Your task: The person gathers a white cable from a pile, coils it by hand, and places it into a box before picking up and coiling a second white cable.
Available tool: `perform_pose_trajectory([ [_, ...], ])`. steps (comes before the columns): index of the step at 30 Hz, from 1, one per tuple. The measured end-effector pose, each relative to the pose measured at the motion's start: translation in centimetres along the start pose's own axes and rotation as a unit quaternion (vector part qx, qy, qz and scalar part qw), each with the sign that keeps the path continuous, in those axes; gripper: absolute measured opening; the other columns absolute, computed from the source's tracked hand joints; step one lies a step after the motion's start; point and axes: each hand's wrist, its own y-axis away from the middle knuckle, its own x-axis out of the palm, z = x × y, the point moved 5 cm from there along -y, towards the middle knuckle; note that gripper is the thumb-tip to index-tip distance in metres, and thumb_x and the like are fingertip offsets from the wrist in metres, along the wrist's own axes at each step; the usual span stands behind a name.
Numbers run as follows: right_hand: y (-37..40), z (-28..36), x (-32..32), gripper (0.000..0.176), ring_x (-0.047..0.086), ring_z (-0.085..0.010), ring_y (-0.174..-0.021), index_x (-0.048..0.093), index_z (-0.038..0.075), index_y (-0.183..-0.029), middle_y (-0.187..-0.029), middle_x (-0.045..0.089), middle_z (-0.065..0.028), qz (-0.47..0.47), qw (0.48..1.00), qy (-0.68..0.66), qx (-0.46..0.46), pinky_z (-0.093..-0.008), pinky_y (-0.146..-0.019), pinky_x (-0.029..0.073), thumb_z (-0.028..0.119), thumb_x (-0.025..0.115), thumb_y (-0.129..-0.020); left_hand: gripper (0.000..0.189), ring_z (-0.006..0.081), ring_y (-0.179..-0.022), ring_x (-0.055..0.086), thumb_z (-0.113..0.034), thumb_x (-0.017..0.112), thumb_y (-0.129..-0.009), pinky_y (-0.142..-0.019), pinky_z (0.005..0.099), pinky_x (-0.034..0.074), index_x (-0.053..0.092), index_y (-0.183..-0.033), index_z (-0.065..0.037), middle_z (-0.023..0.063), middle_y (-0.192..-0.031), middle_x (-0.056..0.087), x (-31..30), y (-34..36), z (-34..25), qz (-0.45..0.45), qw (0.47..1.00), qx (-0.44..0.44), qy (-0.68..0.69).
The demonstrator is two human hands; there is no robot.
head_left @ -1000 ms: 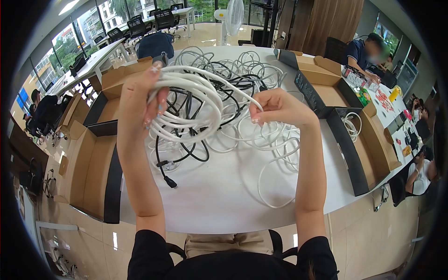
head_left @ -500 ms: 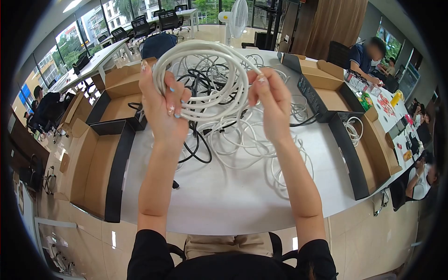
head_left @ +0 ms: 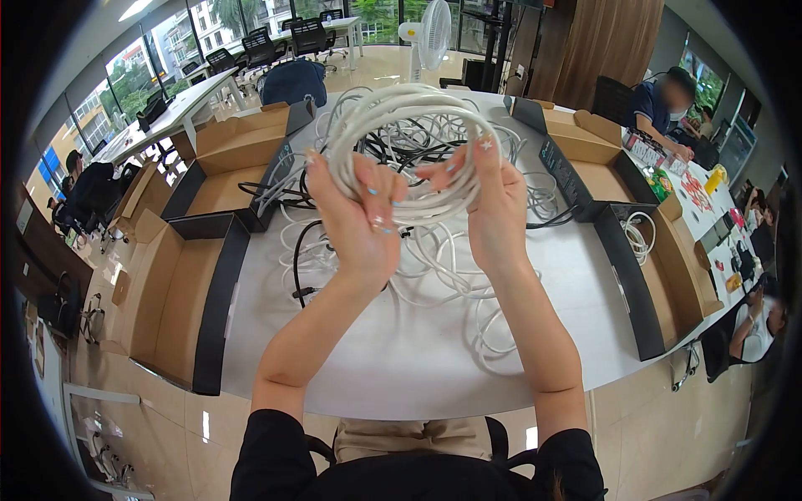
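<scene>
A coil of thick white cable [head_left: 418, 98] is held up above the table, its loops bunched into a ring. My left hand [head_left: 361, 204] is closed round the coil's left side, fingers curled through the loops. On the right side, my right hand [head_left: 493, 196] grips the same loops, thumb on the outer face and fingers inside the ring. Behind and below the coil lies a tangle of white cables [head_left: 451, 259] and black cables, partly hidden by my hands. One black cable [head_left: 298, 259] with a plug end rests by my left forearm.
Open black cardboard boxes [head_left: 219, 309] stand at the left, and more [head_left: 626, 284] at the right; one right-hand box contains a small white cable coil [head_left: 637, 236]. The white table [head_left: 418, 359] extends beneath. A person [head_left: 660, 104] sits at another table, upper right. A fan [head_left: 433, 37] stands behind.
My left hand has moved right with the coil. My right hand has changed from pinching a cable strand to gripping the coil's right side. The black cables beneath have shifted left.
</scene>
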Motion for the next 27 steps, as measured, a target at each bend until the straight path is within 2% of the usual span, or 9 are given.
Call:
perform_pose_trajectory([
  [5, -1.0, 1.2, -1.7, 0.028, 0.038, -0.0072, -0.043, 0.052, 0.002, -0.079, -0.048, 0.036, 0.0021, 0.035, 0.996, -0.066, -0.047, -0.0219, -0.044, 0.033, 0.027, 0.048, -0.091, 0.050, 0.0137, -0.044, 0.043, -0.048, 0.030, -0.085, -0.068, 0.0313, 0.042, 0.052, -0.084, -0.003, 0.0042, -0.054, 0.043, 1.8, 1.7, 2.4, 0.263, 0.964, 0.024, 0.027],
  [6, -1.1, 1.7, -1.9, 0.028, 0.034, -0.0063, -0.040, 0.052, 0.002, -0.079, -0.047, 0.032, 0.0032, 0.048, 0.996, -0.061, -0.051, -0.0217, -0.042, 0.030, 0.026, 0.048, -0.091, 0.056, 0.0178, -0.056, 0.053, -0.043, 0.038, -0.079, -0.075, 0.0360, 0.045, 0.046, -0.111, 0.003, 0.0112, -0.070, 0.053, 1.9, 1.9, 2.6, 0.277, 0.957, -0.013, 0.081],
  [10, -1.6, 4.4, -2.8, 0.025, 0.036, -0.0056, -0.038, 0.055, -0.001, -0.079, -0.047, 0.038, 0.0020, 0.139, 0.989, 0.013, -0.050, -0.0203, -0.040, 0.029, 0.022, 0.052, -0.088, 0.075, 0.0236, -0.070, 0.061, -0.045, 0.056, -0.069, -0.078, 0.0397, 0.048, 0.037, -0.122, 0.005, 0.0194, -0.086, 0.059, 2.9, 0.9, 1.2, 0.415, 0.898, -0.127, 0.069],
  [14, -0.3, 6.1, -1.9, 0.018, 0.041, -0.0048, -0.041, 0.060, 0.001, -0.072, -0.050, 0.047, 0.0018, 0.132, 0.938, 0.321, -0.016, -0.0206, -0.040, 0.032, 0.017, 0.062, -0.080, 0.097, 0.0194, -0.060, 0.061, -0.071, 0.059, -0.059, -0.054, 0.0286, 0.049, 0.042, -0.113, 0.008, 0.0150, -0.074, 0.060, 2.3, 0.0, -0.1, 0.416, 0.881, -0.176, -0.140],
  [17, 0.6, 6.2, 0.4, 0.019, 0.042, -0.0047, -0.044, 0.060, 0.001, -0.073, -0.051, 0.049, 0.0004, 0.202, 0.851, 0.470, -0.122, -0.0220, -0.041, 0.033, 0.019, 0.063, -0.079, 0.044, 0.0099, -0.058, 0.056, -0.031, 0.063, -0.079, -0.051, 0.0245, 0.045, 0.052, -0.105, 0.003, 0.0065, -0.074, 0.060, 2.0, 0.5, -0.8, 0.378, 0.875, -0.150, -0.265],
  [18, 0.6, 6.2, 0.4, 0.020, 0.043, -0.0061, -0.044, 0.060, 0.001, -0.071, -0.052, 0.052, -0.0015, 0.186, 0.846, 0.485, -0.125, -0.0233, -0.042, 0.035, 0.019, 0.065, -0.078, 0.027, 0.0032, -0.045, 0.046, -0.018, 0.060, -0.083, -0.042, 0.0193, 0.039, 0.055, -0.099, 0.003, 0.0025, -0.069, 0.057, 2.1, 0.7, -0.8, 0.309, 0.895, -0.222, -0.232],
  [21, 0.8, 5.9, 0.7, 0.024, 0.050, -0.0079, -0.058, 0.058, 0.001, -0.088, -0.069, 0.059, -0.0049, 0.169, 0.906, 0.378, -0.090, -0.0235, -0.051, 0.039, 0.018, 0.069, -0.075, 0.025, 0.0006, -0.036, 0.035, -0.018, 0.057, -0.085, -0.035, 0.0173, 0.032, 0.054, -0.096, 0.003, -0.0006, -0.059, 0.050, 2.6, 0.9, -1.7, 0.269, 0.914, -0.217, -0.212],
  [24, 0.2, 5.5, 0.6, 0.058, 0.054, -0.0129, -0.080, 0.044, 0.001, -0.118, -0.093, 0.060, -0.0111, 0.192, 0.958, 0.156, -0.142, -0.0265, -0.068, 0.044, 0.019, 0.072, -0.071, 0.023, -0.0006, -0.034, 0.028, -0.021, 0.052, -0.088, -0.032, 0.0168, 0.028, 0.053, -0.092, 0.003, -0.0051, -0.049, 0.040, 2.4, 0.8, -2.6, 0.232, 0.937, -0.171, -0.200],
  [27, 0.3, 3.7, 0.5, 0.078, 0.052, -0.0173, -0.093, 0.026, 0.003, -0.132, -0.106, 0.055, -0.0147, 0.208, 0.949, 0.216, -0.101, -0.0304, -0.080, 0.042, 0.019, 0.073, -0.070, 0.027, -0.0004, -0.032, 0.026, -0.025, 0.045, -0.092, -0.030, 0.0160, 0.027, 0.050, -0.089, 0.001, -0.0073, -0.044, 0.033, 1.8, -0.3, -4.4, 0.212, 0.962, -0.123, -0.118],
])
